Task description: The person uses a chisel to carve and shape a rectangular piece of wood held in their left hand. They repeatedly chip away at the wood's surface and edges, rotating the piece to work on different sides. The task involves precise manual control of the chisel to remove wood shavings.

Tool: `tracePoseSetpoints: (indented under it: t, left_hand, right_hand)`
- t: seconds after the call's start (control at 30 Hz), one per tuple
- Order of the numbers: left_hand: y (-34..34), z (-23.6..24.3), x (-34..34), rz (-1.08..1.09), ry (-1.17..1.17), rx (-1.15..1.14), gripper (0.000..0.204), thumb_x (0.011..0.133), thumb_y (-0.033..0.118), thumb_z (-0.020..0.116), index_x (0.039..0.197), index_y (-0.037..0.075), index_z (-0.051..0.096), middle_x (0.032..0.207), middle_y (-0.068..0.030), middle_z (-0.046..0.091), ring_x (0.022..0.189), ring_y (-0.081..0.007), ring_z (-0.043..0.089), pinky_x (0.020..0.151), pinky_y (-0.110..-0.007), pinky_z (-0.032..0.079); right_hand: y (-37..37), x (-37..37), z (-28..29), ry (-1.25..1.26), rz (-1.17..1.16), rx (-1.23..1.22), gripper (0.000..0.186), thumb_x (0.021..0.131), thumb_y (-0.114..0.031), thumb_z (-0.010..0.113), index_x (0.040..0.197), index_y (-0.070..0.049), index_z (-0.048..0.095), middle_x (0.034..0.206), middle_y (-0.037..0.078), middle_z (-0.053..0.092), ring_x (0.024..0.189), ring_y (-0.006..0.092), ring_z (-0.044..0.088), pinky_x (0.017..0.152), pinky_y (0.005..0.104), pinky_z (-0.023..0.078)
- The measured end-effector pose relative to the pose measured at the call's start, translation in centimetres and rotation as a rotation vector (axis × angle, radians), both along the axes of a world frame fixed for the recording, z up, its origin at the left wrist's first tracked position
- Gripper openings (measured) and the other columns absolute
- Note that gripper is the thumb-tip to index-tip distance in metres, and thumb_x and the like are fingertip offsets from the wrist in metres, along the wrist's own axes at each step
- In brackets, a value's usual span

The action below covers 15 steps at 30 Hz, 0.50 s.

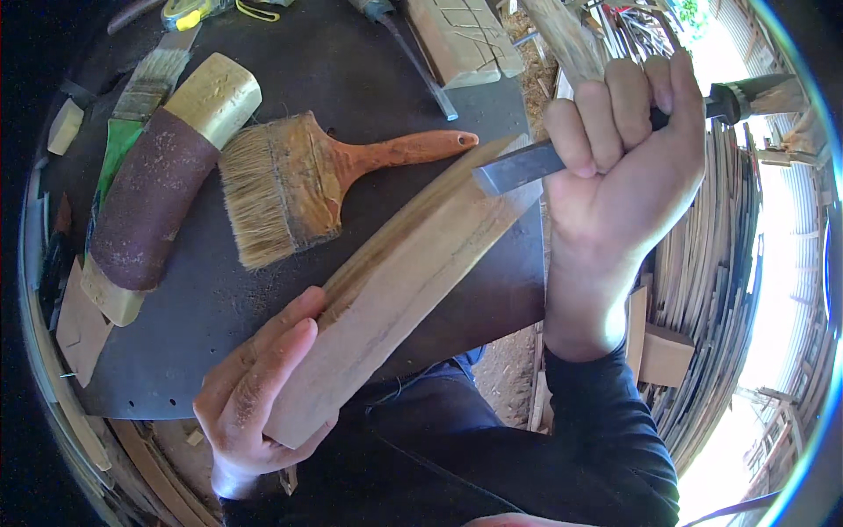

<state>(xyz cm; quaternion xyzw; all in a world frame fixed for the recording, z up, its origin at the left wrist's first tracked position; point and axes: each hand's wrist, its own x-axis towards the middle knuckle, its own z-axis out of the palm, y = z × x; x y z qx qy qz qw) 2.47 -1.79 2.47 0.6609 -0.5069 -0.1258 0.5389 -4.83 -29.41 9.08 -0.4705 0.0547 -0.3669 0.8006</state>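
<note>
A long light-brown wooden block (395, 290) slants across the near edge of the dark tabletop. My left hand (263, 386) grips its lower end, fingers on the far side and thumb underneath. In my right hand (623, 167) is a chisel (527, 165), its fingers wrapped round the metal shank. The chisel's flat blade lies on or just over the block's upper end; contact is hard to tell. Its handle points off to the right. Beyond the block rests a wide paintbrush (299, 184) with an orange handle and pale bristles.
On the dark tabletop (351, 79), left, lie a sandpaper-wrapped wooden block (162, 189) and a green-handled brush (145, 88). At the back are a tape measure (186, 12), another chisel (417, 61) and a marked wooden block (461, 39). Stacked thin wood strips (702, 290) stand at the right.
</note>
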Motion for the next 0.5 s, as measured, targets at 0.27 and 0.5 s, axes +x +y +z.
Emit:
tracePoseSetpoints:
  t: [0.27, 0.5]
  left_hand:
    - [-0.2, 0.3, 0.3, -0.005, -0.014, 0.023, 0.075, 0.054, -0.005, 0.080, 0.126, -0.005, 0.060, 0.123, -0.0293, 0.063, 0.111, -0.0379, 0.067, 0.090, -0.039, 0.057]
    - [-0.1, 0.4, -0.1, 0.012, -0.018, 0.041, 0.074, 0.055, -0.003, 0.080, 0.126, -0.005, 0.061, 0.123, -0.0285, 0.064, 0.111, -0.0381, 0.067, 0.091, -0.040, 0.057]
  right_hand:
    - [-0.6, -0.1, -0.4, 0.009, -0.031, 0.056, 0.033, 0.107, -0.026, 0.040, 0.076, -0.015, 0.040, 0.054, -0.005, 0.023, 0.040, 0.0068, 0.018, 0.036, 0.0238, 0.018]
    - [-0.7, 0.4, 0.2, 0.057, -0.077, 0.040, 0.033, 0.106, -0.028, 0.041, 0.075, -0.015, 0.042, 0.054, -0.005, 0.023, 0.039, 0.0067, 0.018, 0.035, 0.0240, 0.017]
